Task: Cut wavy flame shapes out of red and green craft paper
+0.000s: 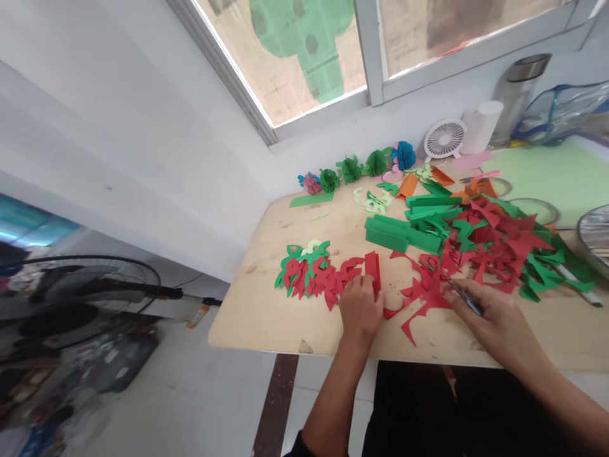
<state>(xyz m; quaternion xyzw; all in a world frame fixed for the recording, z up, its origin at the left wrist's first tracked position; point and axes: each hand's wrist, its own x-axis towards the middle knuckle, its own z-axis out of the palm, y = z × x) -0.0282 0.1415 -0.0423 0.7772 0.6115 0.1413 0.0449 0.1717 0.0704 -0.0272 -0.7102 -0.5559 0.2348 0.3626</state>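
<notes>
the tabletop (252, 317) is showing smooth wood. the cutouts (328, 282) and scraps (504, 247) are presenting matt paper. the tool (466, 297) is appearing as smooth metal. the small fan (445, 139) is showing matt plastic. the flask cap (529, 67) is reflecting as metal; the bag (566, 108) is showing glossy, clear plastic.

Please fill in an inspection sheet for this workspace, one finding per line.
Surface: pale wooden table, brown mark at the front edge.
Job's things: folded red paper, red cut-outs, slim grey tool.
Clutter: red and green scraps at right; small white fan by the wall.
Hands: left hand at the folded red paper's near end; right hand holding the slim grey tool.
Cables: thin dark line near the floor, possibly a cable.
Surroundings: window behind; black fan at left.
</notes>
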